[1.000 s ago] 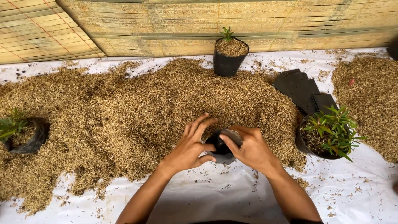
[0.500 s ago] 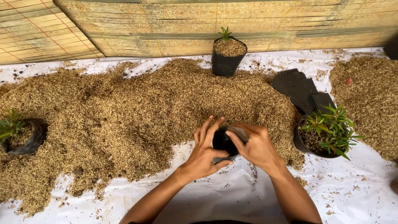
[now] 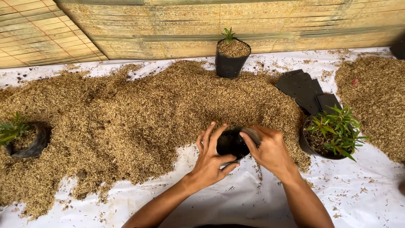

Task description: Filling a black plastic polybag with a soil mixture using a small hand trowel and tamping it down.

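both hands, left (image 3: pixel 209 162) and right (image 3: pixel 270 153), each grip closed around small black grow bag (image 3: pixel 232 142) beside husk pile (image 3: pixel 126 122)

Bag (image 3: pixel 231 143) between both hands, before husk heap (image 3: pixel 139 114) (planted pot (image 3: pixel 331 137) right).

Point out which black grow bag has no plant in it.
The bag held between the left hand and right hand: its mouth is dark, no leaves. The far bag, right bag and left bag each hold a green plant.
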